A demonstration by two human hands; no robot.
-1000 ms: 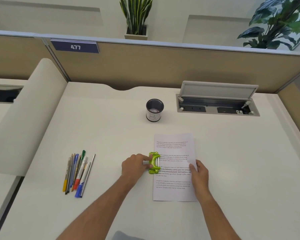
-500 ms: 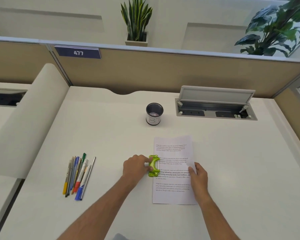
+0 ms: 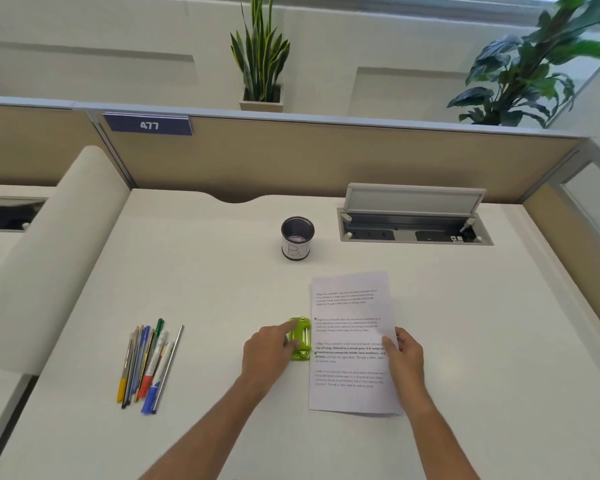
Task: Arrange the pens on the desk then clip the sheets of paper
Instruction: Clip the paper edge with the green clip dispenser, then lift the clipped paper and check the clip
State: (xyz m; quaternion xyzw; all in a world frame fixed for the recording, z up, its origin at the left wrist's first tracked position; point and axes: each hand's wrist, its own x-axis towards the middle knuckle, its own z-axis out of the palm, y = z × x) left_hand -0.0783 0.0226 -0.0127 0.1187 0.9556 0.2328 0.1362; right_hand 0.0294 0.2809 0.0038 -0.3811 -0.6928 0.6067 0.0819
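A stack of printed sheets of paper (image 3: 352, 341) lies on the white desk (image 3: 205, 289), right of centre. A bright green clip (image 3: 300, 337) sits at the sheets' left edge; whether its jaws bite the paper I cannot tell. My left hand (image 3: 269, 353) is on the clip, index finger stretched across its top. My right hand (image 3: 404, 355) holds the sheets' right edge, thumb on top. Several pens (image 3: 148, 365) lie side by side in a neat row at the left.
A dark pen cup (image 3: 297, 239) with a white label stands behind the sheets. An open cable box (image 3: 414, 220) is set into the desk at the back right. A beige partition (image 3: 291, 161) closes the back, and a rounded divider (image 3: 49, 258) borders the left.
The green clip overlapped the sheets' left margin before; now it sits just left of the edge. My left index finger has stretched over it. The right hand stays on the sheets.
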